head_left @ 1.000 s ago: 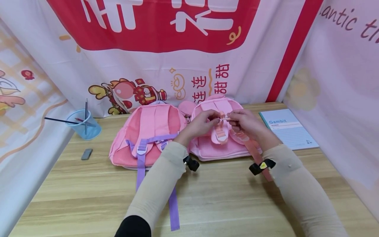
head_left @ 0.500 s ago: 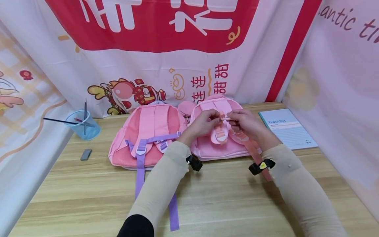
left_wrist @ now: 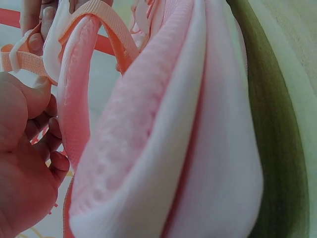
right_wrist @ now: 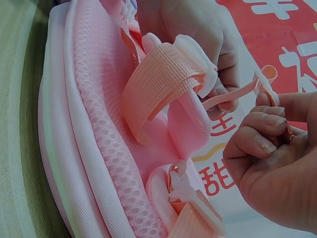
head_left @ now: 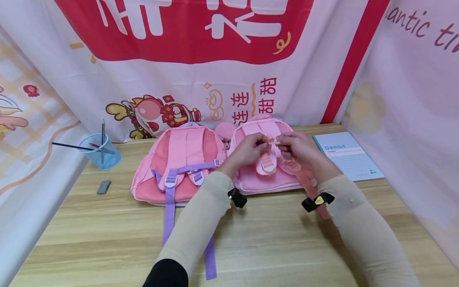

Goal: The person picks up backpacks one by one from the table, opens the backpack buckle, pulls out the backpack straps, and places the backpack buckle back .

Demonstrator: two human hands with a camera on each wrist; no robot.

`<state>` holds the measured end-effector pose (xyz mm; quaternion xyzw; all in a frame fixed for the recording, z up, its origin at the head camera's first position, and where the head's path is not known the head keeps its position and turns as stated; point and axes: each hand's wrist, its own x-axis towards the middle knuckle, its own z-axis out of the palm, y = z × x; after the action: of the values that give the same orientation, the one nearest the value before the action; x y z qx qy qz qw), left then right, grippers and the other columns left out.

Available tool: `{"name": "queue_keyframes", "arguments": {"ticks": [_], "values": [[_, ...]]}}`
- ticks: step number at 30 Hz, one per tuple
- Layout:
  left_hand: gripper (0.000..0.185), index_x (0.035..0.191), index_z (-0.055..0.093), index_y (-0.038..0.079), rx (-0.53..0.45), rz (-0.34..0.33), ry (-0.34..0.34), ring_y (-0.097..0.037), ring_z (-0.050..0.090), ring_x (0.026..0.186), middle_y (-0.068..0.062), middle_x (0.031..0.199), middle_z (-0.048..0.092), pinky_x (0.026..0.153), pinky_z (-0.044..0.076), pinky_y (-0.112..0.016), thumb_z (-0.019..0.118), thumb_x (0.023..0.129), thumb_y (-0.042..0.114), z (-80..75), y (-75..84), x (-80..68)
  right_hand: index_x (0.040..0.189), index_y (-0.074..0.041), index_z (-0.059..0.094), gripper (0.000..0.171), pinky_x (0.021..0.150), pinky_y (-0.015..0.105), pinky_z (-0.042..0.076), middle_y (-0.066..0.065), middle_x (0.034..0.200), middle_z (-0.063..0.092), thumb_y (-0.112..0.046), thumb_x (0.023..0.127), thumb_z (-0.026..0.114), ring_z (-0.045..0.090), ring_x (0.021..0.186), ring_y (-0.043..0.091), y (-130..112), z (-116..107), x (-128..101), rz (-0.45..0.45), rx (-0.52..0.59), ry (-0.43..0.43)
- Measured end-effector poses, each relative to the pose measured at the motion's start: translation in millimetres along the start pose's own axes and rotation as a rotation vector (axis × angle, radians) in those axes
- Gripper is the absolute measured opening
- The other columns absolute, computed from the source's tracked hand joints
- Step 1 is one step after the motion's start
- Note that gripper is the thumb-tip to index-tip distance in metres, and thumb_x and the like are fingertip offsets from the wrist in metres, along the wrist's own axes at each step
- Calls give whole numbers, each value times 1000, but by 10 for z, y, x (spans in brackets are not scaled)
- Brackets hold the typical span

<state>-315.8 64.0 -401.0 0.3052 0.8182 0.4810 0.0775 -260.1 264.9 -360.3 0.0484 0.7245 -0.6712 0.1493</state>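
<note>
A pale pink backpack (head_left: 251,179) lies straps-up on the wooden table (head_left: 272,243), and it fills the left wrist view (left_wrist: 198,139) and the right wrist view (right_wrist: 94,148). Both hands hover over its padded shoulder strap (right_wrist: 158,89). My left hand (head_left: 263,144) pinches one end of a thin peach webbing strap (right_wrist: 230,95) beside that shoulder strap. My right hand (right_wrist: 270,111) pinches the other end, where a small white clip (head_left: 274,140) sits. The thin strap (left_wrist: 25,60) runs level between the two hands. A second pink backpack (head_left: 179,159) with purple straps lies to the left, untouched.
A blue cup (head_left: 102,153) holding pencils stands at the back left, with a grey eraser (head_left: 104,187) in front of it. A "Gambit" notebook (head_left: 348,157) lies at the right. Printed banners (head_left: 215,59) close off the back and both sides. A long purple strap (head_left: 210,259) trails toward the front edge.
Almost nothing: both hands stay at the thin strap, and my left forearm has drifted slightly to the right.
</note>
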Motion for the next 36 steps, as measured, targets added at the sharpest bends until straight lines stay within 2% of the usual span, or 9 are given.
{"name": "queue_keyframes", "arguments": {"ticks": [13,21,30,36], "values": [[13,110,72,0,110,-1,-24,-14,61,89,-12,103,72,83,50,-23,61,109,8,33,-47,26,102,-14,63,21,61,23,40,-2,76,50,-27,114,52,45,64,13,-15,-4,-17,-38,83,-3],[16,108,72,-1,172,-21,-93,-12,58,85,-12,102,72,82,48,-22,59,110,9,42,-54,-5,90,-14,62,27,59,23,36,-2,73,49,-21,114,51,43,61,12,-20,-22,-43,-84,131,-50],[18,104,73,0,233,-44,-122,-14,57,84,-10,98,71,81,47,-23,59,110,9,6,-24,-11,95,-13,63,26,58,23,39,-1,74,50,-23,115,51,45,60,12,-6,-1,-41,-69,178,-41],[17,102,73,0,255,-49,-115,-15,58,84,-10,97,72,82,48,-24,59,108,7,16,-38,-15,99,-13,63,24,60,23,42,-1,76,51,-26,115,52,46,61,13,27,21,-34,-59,212,-27]]}}
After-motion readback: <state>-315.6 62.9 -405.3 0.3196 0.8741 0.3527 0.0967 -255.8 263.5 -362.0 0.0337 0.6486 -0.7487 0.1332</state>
